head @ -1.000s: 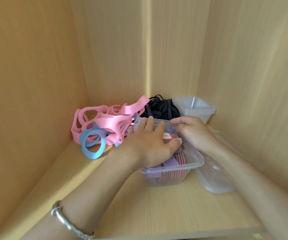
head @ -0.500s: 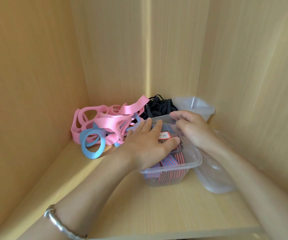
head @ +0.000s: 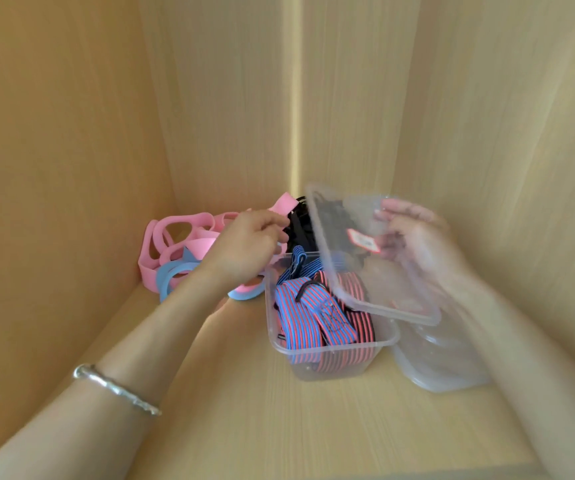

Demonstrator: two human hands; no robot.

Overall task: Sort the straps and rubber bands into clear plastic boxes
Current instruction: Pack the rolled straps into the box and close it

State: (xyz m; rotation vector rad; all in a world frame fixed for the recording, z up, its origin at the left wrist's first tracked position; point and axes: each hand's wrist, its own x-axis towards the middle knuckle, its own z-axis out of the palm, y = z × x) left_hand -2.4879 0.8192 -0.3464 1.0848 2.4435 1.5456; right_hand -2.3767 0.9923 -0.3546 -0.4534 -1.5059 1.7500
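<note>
Head camera: pink rubber bands (head: pixel 175 237) lie piled in the left corner of the shelf (head: pixel 244 427). The left hand (head: pixel 248 244), fingers curled, hovers at the black straps (head: pixel 301 233); whether it holds anything is unclear. 1 clear plastic box (head: pixel 331 345) of striped straps (head: pixel 313 306) stands mid-shelf, and the right hand (head: pixel 414 237) grips the lid (head: pixel 365 278) tilted above it.

Appeared as a pale wood-grain shelf (head: pixel 244 427), closed in by matching panels (head: pixel 54 168) at left, back and right. Carried a heap of wide pink rubber bands (head: pixel 175 237) in the back left corner, with light blue rubber rings (head: pixel 166 275) at the heap's front. Bore a tangle of black straps (head: pixel 300 233) just beside the pink heap. Held a clear rectangular plastic box (head: pixel 334 347) near the middle and a second clear plastic container (head: pixel 445 368), blurred, just beside it on the right.
</note>
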